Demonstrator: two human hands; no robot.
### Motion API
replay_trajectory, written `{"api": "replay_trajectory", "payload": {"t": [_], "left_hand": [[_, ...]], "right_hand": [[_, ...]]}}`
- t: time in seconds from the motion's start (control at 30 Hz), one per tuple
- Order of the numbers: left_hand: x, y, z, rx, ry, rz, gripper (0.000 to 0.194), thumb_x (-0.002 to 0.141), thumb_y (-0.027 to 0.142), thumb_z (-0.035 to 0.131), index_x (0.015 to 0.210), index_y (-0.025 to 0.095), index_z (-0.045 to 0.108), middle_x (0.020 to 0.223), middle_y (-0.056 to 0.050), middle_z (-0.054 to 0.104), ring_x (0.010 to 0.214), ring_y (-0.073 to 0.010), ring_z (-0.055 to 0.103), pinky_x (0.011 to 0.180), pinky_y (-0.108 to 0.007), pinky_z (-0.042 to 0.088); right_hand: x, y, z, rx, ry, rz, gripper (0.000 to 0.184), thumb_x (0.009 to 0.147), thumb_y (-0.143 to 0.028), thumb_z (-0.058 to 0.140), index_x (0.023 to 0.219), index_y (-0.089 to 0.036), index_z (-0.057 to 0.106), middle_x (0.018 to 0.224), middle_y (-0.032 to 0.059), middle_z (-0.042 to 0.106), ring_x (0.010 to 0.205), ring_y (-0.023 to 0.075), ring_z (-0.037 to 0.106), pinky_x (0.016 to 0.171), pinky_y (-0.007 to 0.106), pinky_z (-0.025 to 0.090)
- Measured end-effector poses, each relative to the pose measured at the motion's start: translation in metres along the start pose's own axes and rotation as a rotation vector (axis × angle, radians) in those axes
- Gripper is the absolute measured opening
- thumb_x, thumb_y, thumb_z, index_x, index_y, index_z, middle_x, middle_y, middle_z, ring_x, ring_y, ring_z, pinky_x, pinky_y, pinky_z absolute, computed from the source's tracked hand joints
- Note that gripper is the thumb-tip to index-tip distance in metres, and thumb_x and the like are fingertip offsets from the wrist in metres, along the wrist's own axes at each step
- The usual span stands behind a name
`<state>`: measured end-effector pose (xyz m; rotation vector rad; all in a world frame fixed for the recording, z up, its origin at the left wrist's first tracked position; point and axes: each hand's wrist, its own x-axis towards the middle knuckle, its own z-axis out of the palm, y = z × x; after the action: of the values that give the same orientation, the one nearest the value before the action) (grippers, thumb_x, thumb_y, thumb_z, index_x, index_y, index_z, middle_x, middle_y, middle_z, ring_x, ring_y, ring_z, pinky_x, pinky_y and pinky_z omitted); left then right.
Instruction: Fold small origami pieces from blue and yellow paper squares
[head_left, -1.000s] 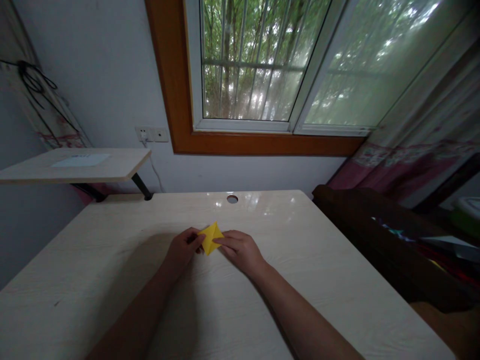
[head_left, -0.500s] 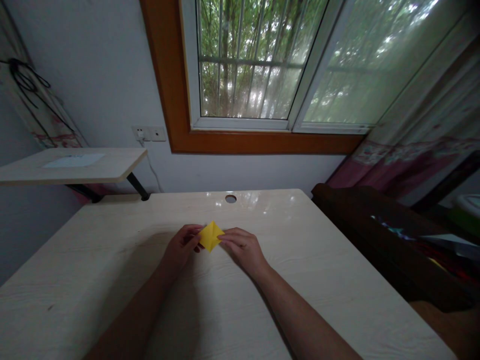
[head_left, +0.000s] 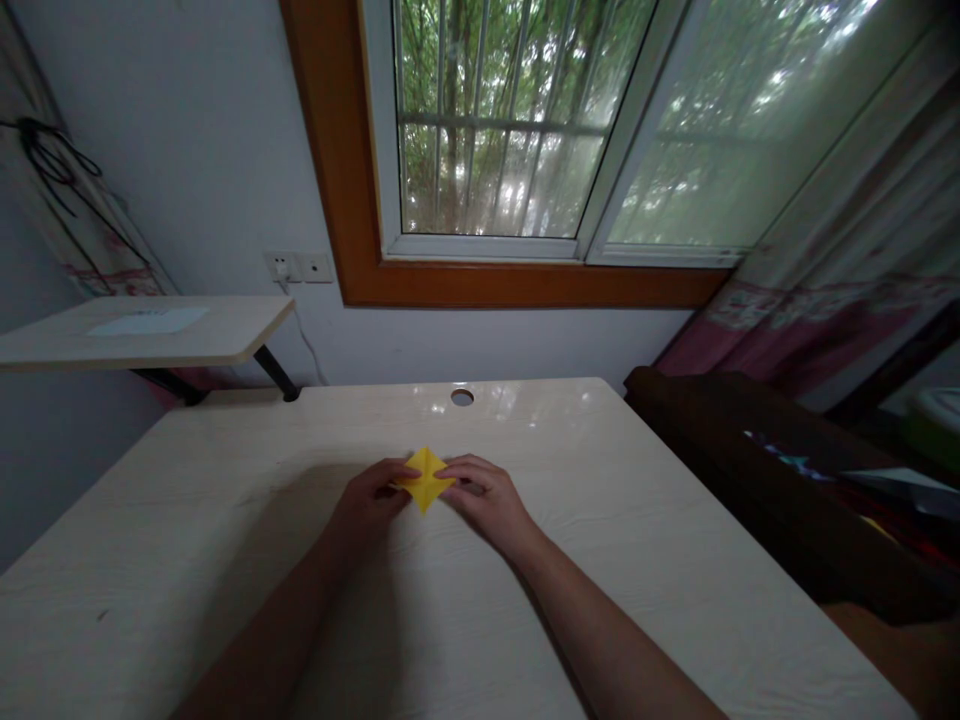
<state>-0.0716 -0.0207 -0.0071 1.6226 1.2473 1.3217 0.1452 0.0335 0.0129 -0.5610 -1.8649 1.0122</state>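
A small piece of folded yellow paper [head_left: 425, 490], diamond-shaped with a crease down its middle, is held between my two hands over the desk. My left hand [head_left: 373, 492] grips its left corner, fingertips on the front face. On the opposite corner, my right hand [head_left: 486, 485] pinches the paper between thumb and fingers. The paper's lower tip points toward me. Its back side is hidden.
The pale wooden desk [head_left: 600, 590] has a round cable hole [head_left: 462, 398] near its far edge. A raised shelf [head_left: 67, 340] with a white sheet [head_left: 150, 321] stands at the left. Beyond the right edge is dark furniture [head_left: 697, 450] holding assorted items.
My left fingers have shifted onto the front of the paper, closer to its middle. The right fingertips also lie further in. The paper has moved slightly toward me.
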Motion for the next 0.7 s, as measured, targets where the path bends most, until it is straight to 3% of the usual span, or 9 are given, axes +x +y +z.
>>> {"api": "replay_trajectory", "payload": {"t": [0.17, 0.43, 0.7], "left_hand": [[-0.001, 0.001, 0.001, 0.055, -0.017, 0.019, 0.017, 0.082, 0.019, 0.065, 0.098, 0.023, 0.072, 0.107, -0.006, 0.066, 0.098, -0.0193, 0.063, 0.081, -0.027, 0.051], [0.001, 0.007, 0.002, 0.074, -0.019, -0.019, 0.011, 0.084, 0.029, 0.067, 0.084, 0.019, 0.070, 0.101, -0.007, 0.067, 0.093, -0.0191, 0.064, 0.081, -0.029, 0.051], [0.000, 0.012, 0.002, 0.047, -0.026, 0.004, 0.016, 0.083, 0.029, 0.067, 0.075, 0.017, 0.062, 0.094, -0.006, 0.067, 0.084, -0.0164, 0.063, 0.073, -0.025, 0.050]], "right_hand": [[-0.002, 0.007, 0.004, 0.010, -0.061, -0.035, 0.029, 0.084, -0.031, 0.071, 0.113, -0.029, 0.071, 0.109, 0.0079, 0.065, 0.095, 0.0182, 0.064, 0.076, 0.028, 0.055], [-0.001, 0.005, 0.001, 0.004, -0.007, 0.038, 0.012, 0.086, -0.030, 0.069, 0.095, -0.028, 0.077, 0.100, 0.0052, 0.070, 0.093, 0.0183, 0.066, 0.086, 0.031, 0.052], [0.000, 0.002, 0.000, 0.085, 0.034, 0.136, 0.011, 0.084, -0.031, 0.070, 0.082, -0.023, 0.077, 0.094, 0.0065, 0.071, 0.087, 0.0192, 0.066, 0.081, 0.032, 0.052]]}}
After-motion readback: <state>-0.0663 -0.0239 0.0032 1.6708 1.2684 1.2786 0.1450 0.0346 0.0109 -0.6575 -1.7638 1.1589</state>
